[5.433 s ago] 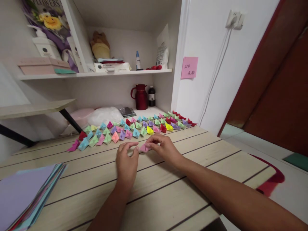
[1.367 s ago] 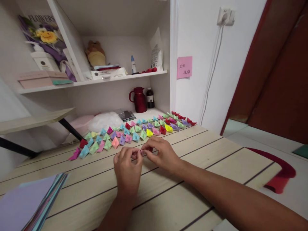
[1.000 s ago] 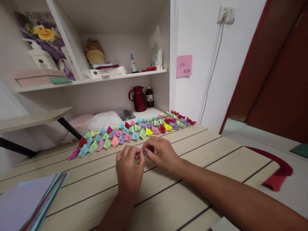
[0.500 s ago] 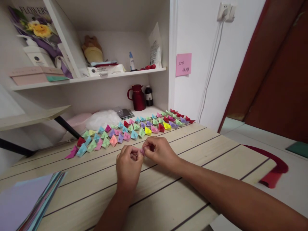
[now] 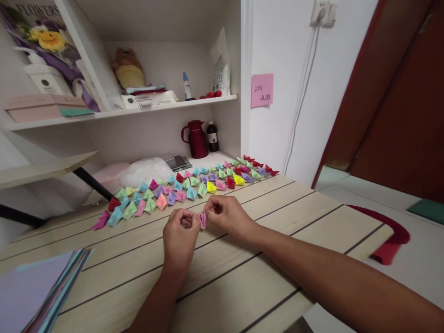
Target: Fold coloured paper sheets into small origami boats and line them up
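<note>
at the near left edge a stack of coloured paper sheets [image 5: 38,291] lies on the wooden tabletop [image 5: 243,277]. further back, rows of small folded paper pieces [image 5: 180,187] in many colours run from left to right along the far side, just before a red jug [image 5: 197,138] on the low shelf. in the middle, the left hand [image 5: 180,233] has its fingers curled tight, pinching one end of a small pink folded paper [image 5: 201,219], held just above the tabletop. the right hand [image 5: 227,215] pinches the other end, fingers nearly closed on it. i'd say the folding is at its last shaping stage, the piece already small and thick. the next move seems to call for a careful pull or crease with the fingertips, without tearing it, so it matches the ones in the rows.
</note>
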Motion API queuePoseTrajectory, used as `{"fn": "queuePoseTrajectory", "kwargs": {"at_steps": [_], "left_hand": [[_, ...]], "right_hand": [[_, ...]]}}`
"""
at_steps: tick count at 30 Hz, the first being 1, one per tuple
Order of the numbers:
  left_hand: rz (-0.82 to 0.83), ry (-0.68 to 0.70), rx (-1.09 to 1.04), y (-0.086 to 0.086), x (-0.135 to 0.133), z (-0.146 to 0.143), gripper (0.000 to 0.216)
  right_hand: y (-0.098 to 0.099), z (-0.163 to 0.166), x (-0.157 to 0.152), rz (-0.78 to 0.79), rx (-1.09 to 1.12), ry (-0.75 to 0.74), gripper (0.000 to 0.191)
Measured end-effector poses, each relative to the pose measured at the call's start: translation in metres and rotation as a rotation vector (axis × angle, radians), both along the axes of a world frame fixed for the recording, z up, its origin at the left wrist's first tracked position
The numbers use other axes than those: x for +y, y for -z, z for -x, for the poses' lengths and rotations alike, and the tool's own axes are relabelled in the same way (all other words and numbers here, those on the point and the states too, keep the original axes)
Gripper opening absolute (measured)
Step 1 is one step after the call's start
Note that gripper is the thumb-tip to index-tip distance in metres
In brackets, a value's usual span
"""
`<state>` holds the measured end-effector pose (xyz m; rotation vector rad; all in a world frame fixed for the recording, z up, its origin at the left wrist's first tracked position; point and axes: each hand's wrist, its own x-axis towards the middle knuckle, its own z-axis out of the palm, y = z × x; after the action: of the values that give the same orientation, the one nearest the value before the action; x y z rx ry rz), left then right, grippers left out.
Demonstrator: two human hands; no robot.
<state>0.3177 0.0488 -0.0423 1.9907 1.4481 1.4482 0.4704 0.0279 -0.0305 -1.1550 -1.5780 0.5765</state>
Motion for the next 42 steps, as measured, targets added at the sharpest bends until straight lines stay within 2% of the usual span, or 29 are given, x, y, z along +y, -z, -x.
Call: {"fn": "queuePoseTrajectory", "kwargs": {"at_steps": [6, 9, 11, 15, 18, 21, 24, 28, 35, 42], "left_hand": [[0.152, -0.049, -0.093, -0.001, 0.006, 0.006, 0.008], [0.141, -0.055, -0.047, 0.002, 0.009, 0.008, 0.005], [0.141, -0.034, 0.066, 0.005, 0.01, 0.008, 0.004], [0.166, 0.027, 0.435, 0.007, 0.008, 0.009, 0.014], [0.159, 0.053, 0.536, 0.007, 0.006, 0.01, 0.019], [0.177, 0.068, 0.483, 0.008, 0.006, 0.01, 0.02], [0.146, 0.088, 0.313, 0.01, 0.008, 0.01, 0.024], [0.058, 0.252, 0.139, 0.013, 0.008, 0.007, 0.031], [0.058, 0.275, 0.211, 0.012, 0.006, 0.004, 0.022], [0.056, 0.275, 0.29, 0.01, 0.007, 0.006, 0.024]], "right_hand": [[0.004, -0.002, 0.004, 0.005, -0.004, -0.018, 0.006], [0.007, -0.001, 0.005, 0.009, -0.044, -0.01, 0.006], [0.009, -0.002, 0.007, 0.019, -0.083, -0.005, 0.008], [0.014, -0.007, 0.011, 0.057, -0.197, -0.008, 0.013], [0.017, -0.009, 0.013, 0.087, -0.241, -0.023, 0.014], [0.017, -0.01, 0.013, 0.103, -0.248, -0.03, 0.013], [0.017, -0.01, 0.013, 0.11, -0.229, -0.031, 0.013], [0.016, -0.011, 0.014, 0.108, -0.192, -0.024, 0.013], [0.014, -0.012, 0.013, 0.124, -0.191, -0.018, 0.013], [0.014, -0.012, 0.011, 0.139, -0.193, -0.031, 0.013]]}}
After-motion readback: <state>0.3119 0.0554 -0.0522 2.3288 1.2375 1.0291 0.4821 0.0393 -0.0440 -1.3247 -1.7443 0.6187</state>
